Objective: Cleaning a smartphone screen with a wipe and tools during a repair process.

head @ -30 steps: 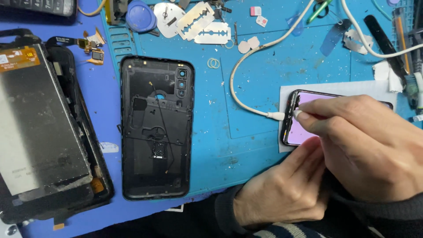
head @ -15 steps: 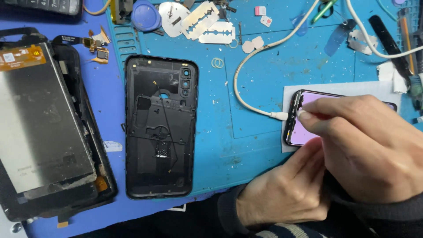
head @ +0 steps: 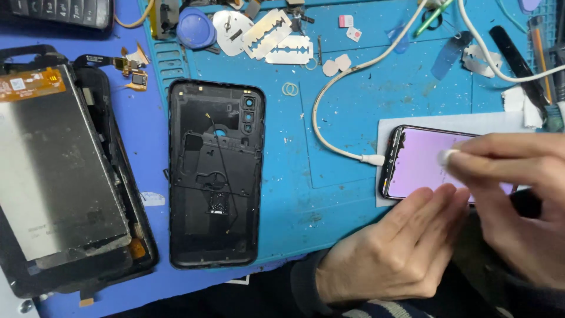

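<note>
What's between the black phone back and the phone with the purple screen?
Bare blue mat and a white cable plugged into the lit phone, right of the black back cover, in the head view.

A blue mat (head: 353,118) is covering the desk, and a darker blue sheet (head: 147,65) is lying along its left edge.

A blue mat (head: 353,194) covers the tabletop. The phone (head: 421,162) at right centre glows pale lilac inside a black rim, lying on white paper (head: 447,122). A white cable (head: 323,100) curves into it. The back cover (head: 215,176) at centre is black. The screen panel (head: 59,176) at left is grey, with an orange strip at its top. Silver blades (head: 276,41) lie at upper centre.
</note>
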